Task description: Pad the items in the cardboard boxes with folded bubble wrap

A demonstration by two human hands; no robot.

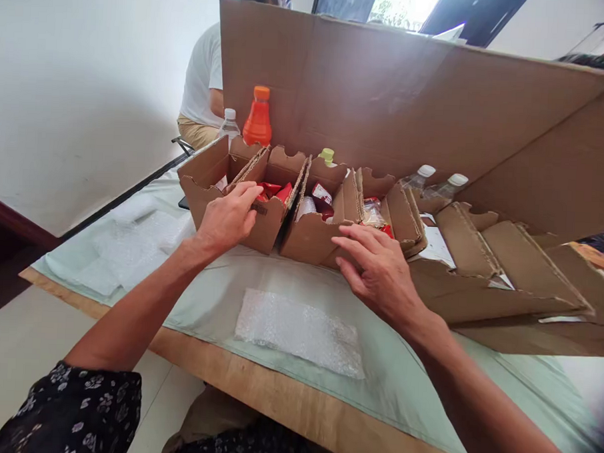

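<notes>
My left hand [227, 216] curls its fingers over the front rim of a cardboard divider tray [266, 231], at a cell holding red snack packets [276, 190]. My right hand [380, 266] lies with fingers stretched out against the front wall of the tray further right, below a cell with more wrapped snacks [372, 213]. An orange bottle [258, 118] and a clear water bottle [230, 124] stand at the tray's back left. A green-capped bottle [327, 155] sits in a middle cell.
A tall cardboard sheet [412, 98] stands behind the tray. Two white-capped bottles [437, 182] lie at the right among empty cells. A bubble-wrap sheet [302, 330] lies on the green cloth near the table's front edge. A person in a white shirt [203, 75] sits beyond.
</notes>
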